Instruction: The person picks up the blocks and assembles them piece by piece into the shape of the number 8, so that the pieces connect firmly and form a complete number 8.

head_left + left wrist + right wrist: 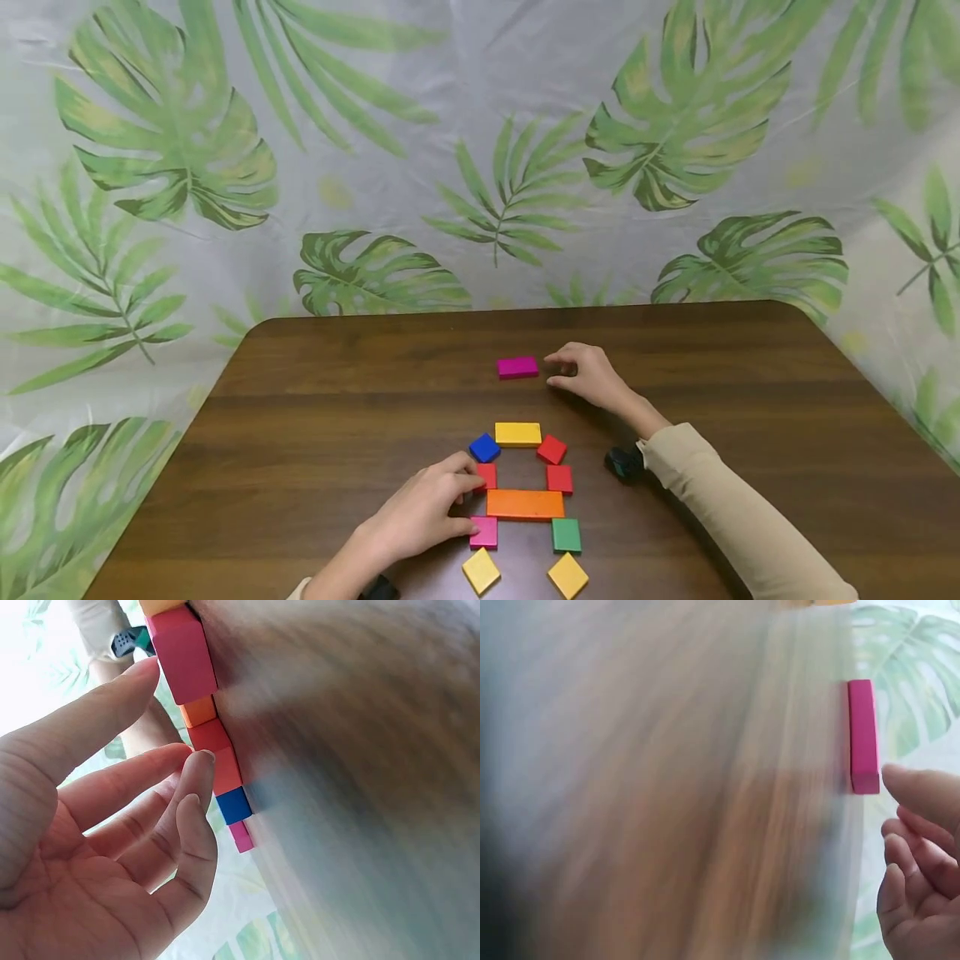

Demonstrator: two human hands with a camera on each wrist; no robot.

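Observation:
My left hand [427, 508] lies along the left side of a block figure. Its fingertips touch a left red block [489, 474] and its thumb touches a pink block [486, 533]; both lie flat on the table. An orange bar [525, 505] spans the middle. Above it are a right red block [559, 479], a tilted red block [552, 450], a blue block [485, 448] and a yellow bar [517, 434]. At the far side my right hand [588, 375], fingers loosely bent, is just right of a magenta block [863, 735], apart from it and holding nothing.
A green block [566, 535] sits below the orange bar, with two tilted yellow blocks, a left one [481, 572] and a right one [567, 576], nearest me. The brown wooden table [337, 400] ends at a leaf-patterned curtain [510, 125].

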